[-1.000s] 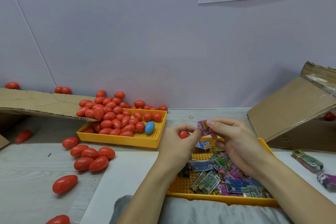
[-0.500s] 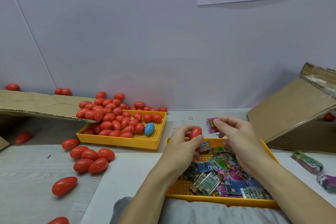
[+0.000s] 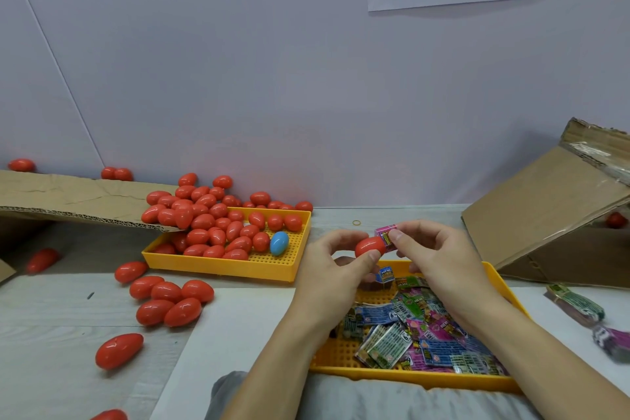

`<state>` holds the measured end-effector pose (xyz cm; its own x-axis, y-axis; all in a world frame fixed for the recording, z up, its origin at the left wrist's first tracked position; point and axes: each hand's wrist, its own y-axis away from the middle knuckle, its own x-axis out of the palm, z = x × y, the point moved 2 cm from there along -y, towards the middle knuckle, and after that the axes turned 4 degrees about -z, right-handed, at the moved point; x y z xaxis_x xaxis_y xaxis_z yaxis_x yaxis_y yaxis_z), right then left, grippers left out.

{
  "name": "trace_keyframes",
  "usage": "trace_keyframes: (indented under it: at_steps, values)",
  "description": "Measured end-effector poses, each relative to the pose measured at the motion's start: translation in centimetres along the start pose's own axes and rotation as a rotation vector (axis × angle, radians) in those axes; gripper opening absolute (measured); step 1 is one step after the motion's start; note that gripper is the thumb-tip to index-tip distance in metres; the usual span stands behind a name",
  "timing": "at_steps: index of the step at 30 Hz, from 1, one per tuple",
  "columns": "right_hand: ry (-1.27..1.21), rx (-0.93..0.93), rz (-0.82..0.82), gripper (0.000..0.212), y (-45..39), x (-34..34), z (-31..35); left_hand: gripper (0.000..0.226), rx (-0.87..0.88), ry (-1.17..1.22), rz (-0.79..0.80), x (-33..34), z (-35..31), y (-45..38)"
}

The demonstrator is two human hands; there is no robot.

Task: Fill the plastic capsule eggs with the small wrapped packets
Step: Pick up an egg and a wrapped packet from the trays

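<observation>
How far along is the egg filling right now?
Done: unclear; loose red plastic eggs lie closed on the table. In hand: left hand holds a red egg, right hand pinches a pink packet. Left: the yellow tray's packets.

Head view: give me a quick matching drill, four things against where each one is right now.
Things:
1. pink packet
2. blue egg
3. red egg
4. rubber band

Places:
A. in the far yellow tray
B. gripped by the left hand
C. pinched by the right hand
D. on the table by the wall

Pairs: 1-C, 2-A, 3-B, 4-D
</observation>
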<state>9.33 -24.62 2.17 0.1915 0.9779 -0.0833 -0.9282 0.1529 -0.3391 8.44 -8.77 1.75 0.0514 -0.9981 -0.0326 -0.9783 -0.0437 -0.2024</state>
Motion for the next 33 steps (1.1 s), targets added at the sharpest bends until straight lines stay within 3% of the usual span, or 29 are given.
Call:
trace_keyframes:
  at_steps: [17,23,33]
  values:
    - [0.106,-0.139,0.079,0.008,0.4,0.1,0.8,0.017,-0.013,0.181,-0.008,0.0,-0.3,0.2]
    - [0.115,-0.095,0.105,0.010,0.6,0.3,1.0,0.021,0.033,0.066,-0.021,-0.2,-0.3,0.2]
    - [0.190,0.000,0.009,0.009,0.5,0.2,0.9,0.035,0.100,-0.104,0.000,0.0,-0.6,0.3]
